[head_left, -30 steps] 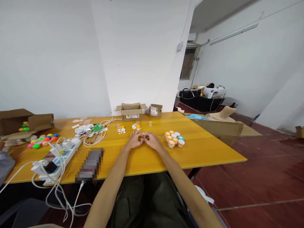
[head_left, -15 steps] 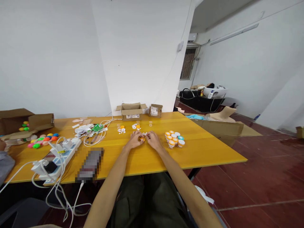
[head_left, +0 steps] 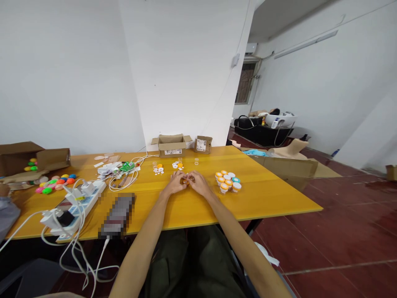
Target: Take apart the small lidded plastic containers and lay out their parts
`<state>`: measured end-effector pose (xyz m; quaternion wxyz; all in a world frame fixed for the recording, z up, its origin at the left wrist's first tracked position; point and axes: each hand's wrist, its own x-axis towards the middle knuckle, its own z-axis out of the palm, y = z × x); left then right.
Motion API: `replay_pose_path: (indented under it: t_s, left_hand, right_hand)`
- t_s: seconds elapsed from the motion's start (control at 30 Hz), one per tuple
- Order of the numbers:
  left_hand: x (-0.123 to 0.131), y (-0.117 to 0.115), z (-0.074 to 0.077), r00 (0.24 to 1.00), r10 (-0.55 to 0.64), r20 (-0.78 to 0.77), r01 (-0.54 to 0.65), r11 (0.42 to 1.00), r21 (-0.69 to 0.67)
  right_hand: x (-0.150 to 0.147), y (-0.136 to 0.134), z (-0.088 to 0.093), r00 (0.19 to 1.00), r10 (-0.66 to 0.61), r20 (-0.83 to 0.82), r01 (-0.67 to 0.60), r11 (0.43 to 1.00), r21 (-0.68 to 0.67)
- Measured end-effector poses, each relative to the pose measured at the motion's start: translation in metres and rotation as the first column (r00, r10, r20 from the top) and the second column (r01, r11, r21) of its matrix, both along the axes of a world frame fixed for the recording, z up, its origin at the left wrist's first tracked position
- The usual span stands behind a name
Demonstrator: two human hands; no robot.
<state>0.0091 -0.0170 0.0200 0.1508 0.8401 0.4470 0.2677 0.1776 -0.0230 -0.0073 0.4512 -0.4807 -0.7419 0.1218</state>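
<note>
My left hand (head_left: 176,183) is closed around a small orange piece (head_left: 185,182), perhaps a lid or cup, low over the table (head_left: 198,207). My right hand (head_left: 197,183) meets it from the other side, fingertips pinched together over the same spot; whatever they grip is too small and covered to make out. Beyond my hands stand small clear cups (head_left: 196,161), with white discs (head_left: 158,170) and an orange lid (head_left: 180,165) lying around. To the right is a cluster of lidded cups (head_left: 224,186) with orange, white and teal tops.
Cardboard boxes (head_left: 172,145) line the wall. At left lie cables (head_left: 136,174), a phone (head_left: 119,215), a power strip (head_left: 83,207), coloured balls (head_left: 56,183) and an open carton (head_left: 58,157). Another person's sleeve (head_left: 8,213) shows at the left edge.
My right hand has shifted left, and its fingertips now meet those of my left hand over the orange piece. Small white pieces seen between the hands are now covered.
</note>
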Motion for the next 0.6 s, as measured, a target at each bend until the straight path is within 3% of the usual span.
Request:
replay_pose_path:
  t_s: [0.2,0.6]
  left_hand:
    - [0.0003,-0.0020,0.0034,1.000,0.020,-0.024,-0.020,1.000,-0.014]
    - [-0.0013,0.0025,-0.0008,0.998,0.004,-0.056,-0.006,0.999,-0.038]
  right_hand:
    - [-0.0044,-0.0048,0.0004,0.996,0.088,-0.002,-0.088,0.992,0.087]
    - [-0.0029,-0.0012,-0.0057,0.993,0.106,0.054,-0.111,0.988,0.106]
